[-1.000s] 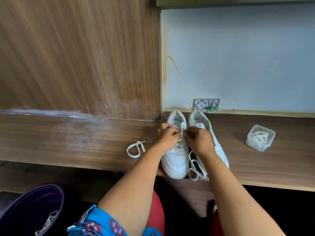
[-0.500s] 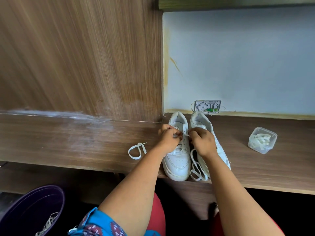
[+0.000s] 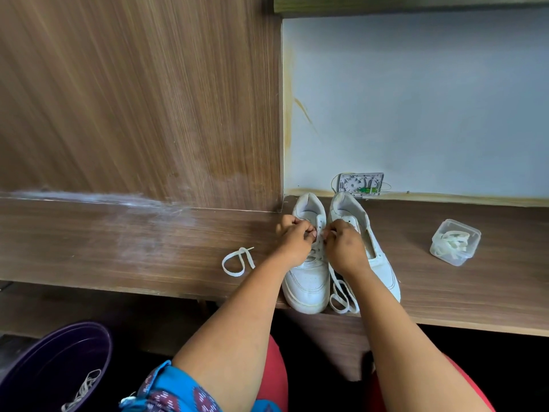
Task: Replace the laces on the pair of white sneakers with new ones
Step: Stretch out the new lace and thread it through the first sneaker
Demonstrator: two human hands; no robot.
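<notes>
The two white sneakers (image 3: pixel 307 281) sit side by side on the bench (image 3: pixel 124 248), toes near the person, same spot as before. The left hand (image 3: pixel 294 237) and right hand (image 3: pixel 346 246) have stayed on the left shoe, each pinching the lace (image 3: pixel 319 233) up by the top holes. Their fingertips have come closer together. The loose lace (image 3: pixel 236 261) on the left has not moved.

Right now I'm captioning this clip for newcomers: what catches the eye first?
Two white sneakers stand side by side on the brown wooden shelf, with the left hand and right hand pinching laces over the left one. A clear plastic box of laces sits to the right; a loose white lace lies to the left.
</notes>
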